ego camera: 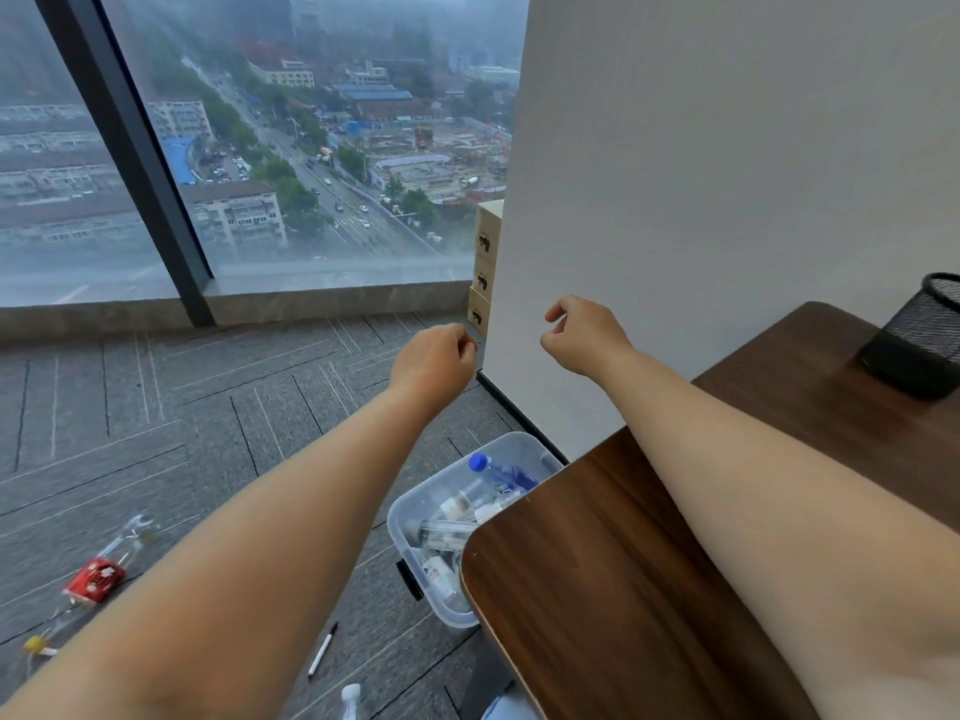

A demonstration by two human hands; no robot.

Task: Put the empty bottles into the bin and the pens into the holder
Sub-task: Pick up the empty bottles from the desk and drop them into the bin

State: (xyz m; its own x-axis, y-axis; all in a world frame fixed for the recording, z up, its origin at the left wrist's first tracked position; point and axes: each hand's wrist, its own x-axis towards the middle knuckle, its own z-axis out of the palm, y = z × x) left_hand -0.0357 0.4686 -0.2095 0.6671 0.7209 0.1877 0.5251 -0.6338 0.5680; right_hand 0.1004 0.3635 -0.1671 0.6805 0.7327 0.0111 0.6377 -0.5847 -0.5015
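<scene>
My left hand [434, 361] and my right hand [584, 337] are stretched out in front of me, both loosely curled with nothing in them. Below them a clear plastic bin [415, 504] stands on the carpet beside the desk and holds several empty bottles, one with a blue cap [479, 462]. A clear bottle with a red label [96, 576] lies on the floor at the left, with another clear bottle with a yellow cap [36, 644] below it. A white pen [322, 649] lies on the carpet by my left forearm. The black mesh holder [919, 335] stands on the desk at the far right.
The dark wooden desk [597, 589] fills the lower right, its rounded corner overlapping the bin. A white partition wall [701, 174] rises behind it, with stacked cardboard boxes [485, 267] at its edge. A floor-to-ceiling window spans the left. A white bottle top [350, 693] shows at the bottom edge.
</scene>
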